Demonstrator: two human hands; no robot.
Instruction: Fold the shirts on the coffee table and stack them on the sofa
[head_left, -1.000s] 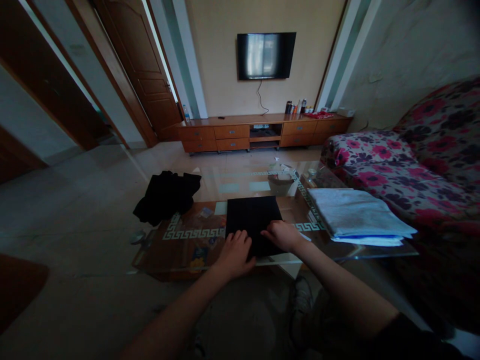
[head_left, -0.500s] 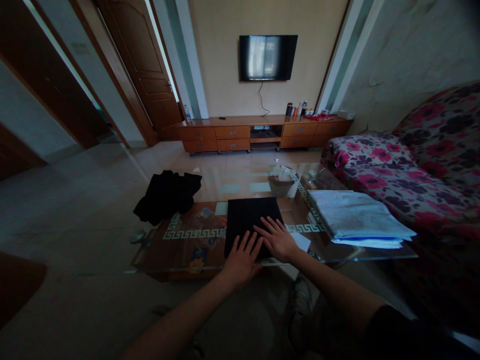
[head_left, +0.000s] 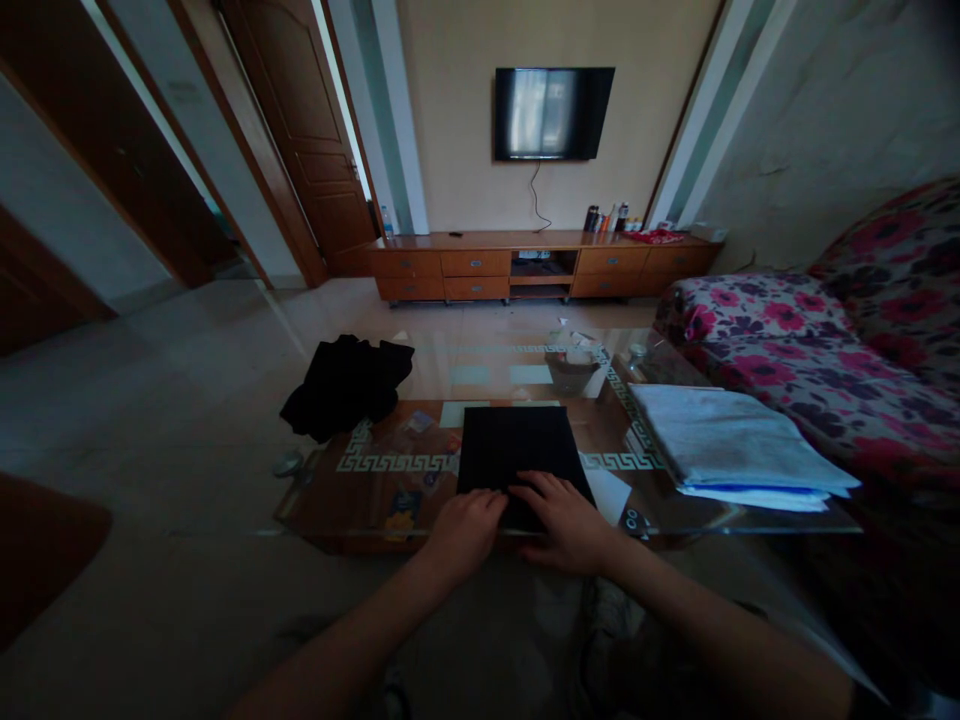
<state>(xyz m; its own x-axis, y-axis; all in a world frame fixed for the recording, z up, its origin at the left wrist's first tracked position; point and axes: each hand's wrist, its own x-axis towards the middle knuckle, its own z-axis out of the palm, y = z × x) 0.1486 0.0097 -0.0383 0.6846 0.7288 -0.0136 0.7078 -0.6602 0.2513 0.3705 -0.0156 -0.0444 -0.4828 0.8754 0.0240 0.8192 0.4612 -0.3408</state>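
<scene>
A flat black rectangular piece [head_left: 517,440], perhaps folded cloth, lies on the glass coffee table [head_left: 300,505] in front of me. At its near left part is my left hand [head_left: 469,525], fingers bent and close together over the edge; its thumb is hidden. My right hand [head_left: 566,520] rests on the near right part, fingers slightly bent and apart, the thumb held away near the table's front edge. A crumpled heap of black cloth [head_left: 349,385] sits at the table's left. To the right lies a folded stack of light grey-blue cloth [head_left: 739,435].
Under the glass are a white sheet [head_left: 606,492], a yellow-and-blue packet [head_left: 403,515] and other small items. A flowered sofa [head_left: 780,320] stands on the right. Beyond the table are a low wooden cabinet [head_left: 472,265] with bottles and a wall television [head_left: 553,113].
Both hands have drawn back toward me, from lying flat on the black piece to its near edge. My left fingers have curled in. The view has shifted slightly.
</scene>
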